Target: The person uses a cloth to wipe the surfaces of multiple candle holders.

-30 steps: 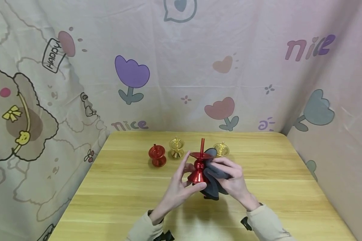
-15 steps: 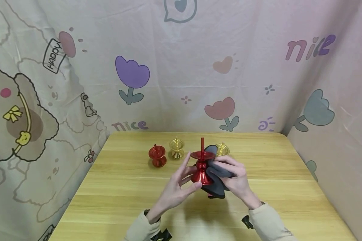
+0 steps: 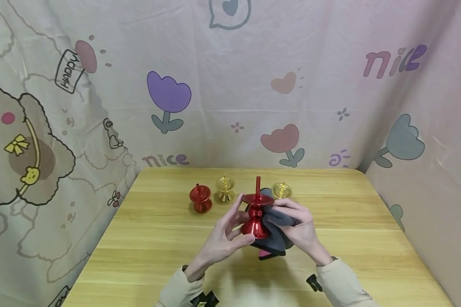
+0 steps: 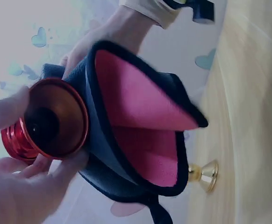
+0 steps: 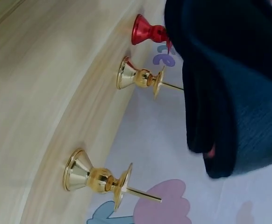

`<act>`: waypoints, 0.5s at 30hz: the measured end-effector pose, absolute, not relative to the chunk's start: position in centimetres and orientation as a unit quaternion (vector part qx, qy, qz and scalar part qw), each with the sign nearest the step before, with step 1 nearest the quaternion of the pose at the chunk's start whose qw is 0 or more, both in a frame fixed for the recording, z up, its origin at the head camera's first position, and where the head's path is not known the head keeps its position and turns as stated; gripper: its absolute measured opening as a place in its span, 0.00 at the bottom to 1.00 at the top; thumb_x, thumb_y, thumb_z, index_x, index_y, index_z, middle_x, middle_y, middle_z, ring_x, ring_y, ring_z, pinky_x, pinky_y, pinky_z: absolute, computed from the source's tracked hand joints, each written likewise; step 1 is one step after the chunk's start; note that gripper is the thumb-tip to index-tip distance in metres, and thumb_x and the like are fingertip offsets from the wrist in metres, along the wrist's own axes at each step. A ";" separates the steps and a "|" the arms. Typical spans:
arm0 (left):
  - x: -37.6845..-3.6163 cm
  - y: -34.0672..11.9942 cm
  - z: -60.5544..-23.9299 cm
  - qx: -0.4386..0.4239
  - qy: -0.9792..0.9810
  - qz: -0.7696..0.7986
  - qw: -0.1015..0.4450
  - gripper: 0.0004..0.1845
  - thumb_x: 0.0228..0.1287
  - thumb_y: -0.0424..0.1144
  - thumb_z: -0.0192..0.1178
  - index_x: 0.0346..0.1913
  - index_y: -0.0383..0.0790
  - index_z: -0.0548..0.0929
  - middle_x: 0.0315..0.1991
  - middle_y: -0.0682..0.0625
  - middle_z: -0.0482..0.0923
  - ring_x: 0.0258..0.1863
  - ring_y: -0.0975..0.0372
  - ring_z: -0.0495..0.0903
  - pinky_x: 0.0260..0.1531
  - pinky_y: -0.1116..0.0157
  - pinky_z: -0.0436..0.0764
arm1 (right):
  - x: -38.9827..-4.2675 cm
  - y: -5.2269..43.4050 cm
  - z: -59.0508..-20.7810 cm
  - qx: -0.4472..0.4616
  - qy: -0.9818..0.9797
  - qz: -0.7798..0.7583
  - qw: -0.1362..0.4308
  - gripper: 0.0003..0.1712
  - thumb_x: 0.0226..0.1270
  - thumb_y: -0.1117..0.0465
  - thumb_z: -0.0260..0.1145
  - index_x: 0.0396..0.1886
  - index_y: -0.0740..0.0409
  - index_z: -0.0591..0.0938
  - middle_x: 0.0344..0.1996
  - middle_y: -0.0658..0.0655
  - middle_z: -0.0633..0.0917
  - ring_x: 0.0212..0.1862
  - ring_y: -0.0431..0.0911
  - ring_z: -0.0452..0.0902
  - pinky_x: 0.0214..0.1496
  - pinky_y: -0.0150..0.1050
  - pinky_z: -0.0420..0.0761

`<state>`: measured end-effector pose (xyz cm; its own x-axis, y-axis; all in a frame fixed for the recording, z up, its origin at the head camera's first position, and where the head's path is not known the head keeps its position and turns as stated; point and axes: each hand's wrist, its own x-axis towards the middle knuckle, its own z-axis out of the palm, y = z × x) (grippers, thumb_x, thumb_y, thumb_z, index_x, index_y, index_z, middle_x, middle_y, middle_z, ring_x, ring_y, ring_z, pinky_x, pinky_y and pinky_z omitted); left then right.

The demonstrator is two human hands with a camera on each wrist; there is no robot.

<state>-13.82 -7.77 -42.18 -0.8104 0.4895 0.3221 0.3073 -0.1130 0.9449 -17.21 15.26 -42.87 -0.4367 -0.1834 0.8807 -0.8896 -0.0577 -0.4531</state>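
Grip: my left hand holds the red candlestick by its flared base, thumb and fingers curled round it, so that it stands upright above the tabletop. My right hand grips a folded cloth and presses it against the stem on the side opposite my left grip.

Candlestick: glossy red metal, with a cone-shaped foot, a narrow waist, a flat round dish above and a thin spike rising from the dish. The left wrist view shows the foot from below as a hollow, coppery ring.

Cloth: dark grey outside, pink inside; it hangs in folds just below and beside the foot.

No container appears in any view.

Beyond the grip, toward the far edge of the tabletop: a small red candlestick to the left, a gold candlestick next to it, and a second gold candlestick just behind my right hand. All three stand upright, apart from one another.
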 end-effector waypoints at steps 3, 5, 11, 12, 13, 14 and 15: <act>-13.6 -7.7 -42.0 0.307 0.706 0.637 0.036 0.52 0.66 0.34 0.67 0.82 0.48 0.42 0.70 0.36 0.69 0.65 0.50 0.75 0.68 0.62 0.76 | -17.3 15.2 -42.9 0.443 -0.613 0.569 0.324 0.11 0.59 0.73 0.73 0.43 0.70 0.88 0.44 0.62 0.87 0.51 0.41 0.83 0.57 0.27 0.81; -13.4 -7.5 -41.8 0.295 0.729 0.617 0.023 0.54 0.64 0.35 0.69 0.82 0.51 0.42 0.73 0.38 0.66 0.64 0.49 0.76 0.66 0.61 0.78 | -17.3 15.1 -42.9 0.448 -0.612 0.554 0.343 0.10 0.63 0.70 0.71 0.43 0.70 0.88 0.43 0.65 0.87 0.50 0.42 0.83 0.57 0.28 0.81; -13.0 -7.2 -41.2 0.238 0.737 0.633 0.010 0.57 0.55 0.36 0.76 0.81 0.56 0.50 0.59 0.43 0.70 0.55 0.53 0.80 0.57 0.66 0.83 | -17.0 14.7 -42.9 0.449 -0.620 0.532 0.362 0.11 0.67 0.66 0.69 0.42 0.70 0.88 0.40 0.67 0.86 0.50 0.43 0.83 0.57 0.27 0.81; -13.0 -7.2 -41.1 0.241 0.732 0.638 0.008 0.56 0.55 0.35 0.75 0.81 0.54 0.51 0.57 0.42 0.70 0.54 0.53 0.80 0.56 0.66 0.84 | -17.0 14.7 -42.8 0.448 -0.620 0.533 0.361 0.11 0.67 0.65 0.69 0.42 0.70 0.88 0.40 0.67 0.86 0.50 0.43 0.83 0.57 0.27 0.81; -13.0 -7.3 -41.1 0.246 0.725 0.643 0.009 0.55 0.56 0.33 0.75 0.81 0.52 0.51 0.56 0.41 0.70 0.53 0.52 0.81 0.55 0.65 0.84 | -16.9 14.7 -42.8 0.448 -0.620 0.534 0.360 0.11 0.67 0.65 0.69 0.42 0.70 0.88 0.40 0.67 0.86 0.50 0.43 0.83 0.57 0.27 0.81; -13.0 -7.3 -41.1 0.254 0.717 0.649 0.011 0.55 0.57 0.32 0.74 0.81 0.51 0.51 0.56 0.40 0.70 0.53 0.51 0.81 0.55 0.65 0.84 | -16.9 14.7 -42.8 0.447 -0.621 0.534 0.359 0.11 0.68 0.65 0.69 0.42 0.70 0.88 0.40 0.67 0.86 0.50 0.42 0.83 0.57 0.27 0.81; -13.1 -7.4 -41.1 0.261 0.709 0.655 0.015 0.54 0.57 0.32 0.73 0.81 0.50 0.51 0.56 0.39 0.70 0.54 0.50 0.81 0.55 0.65 0.85 | -16.9 14.7 -42.8 0.447 -0.621 0.534 0.359 0.11 0.68 0.64 0.69 0.42 0.70 0.88 0.40 0.67 0.86 0.49 0.42 0.83 0.57 0.27 0.81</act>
<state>-13.08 -7.40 -41.07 -0.8637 0.3893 0.3200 0.3501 0.0069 0.9367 -16.86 14.67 -42.80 -0.3423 -0.1720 0.9237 -0.9390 0.0293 -0.3426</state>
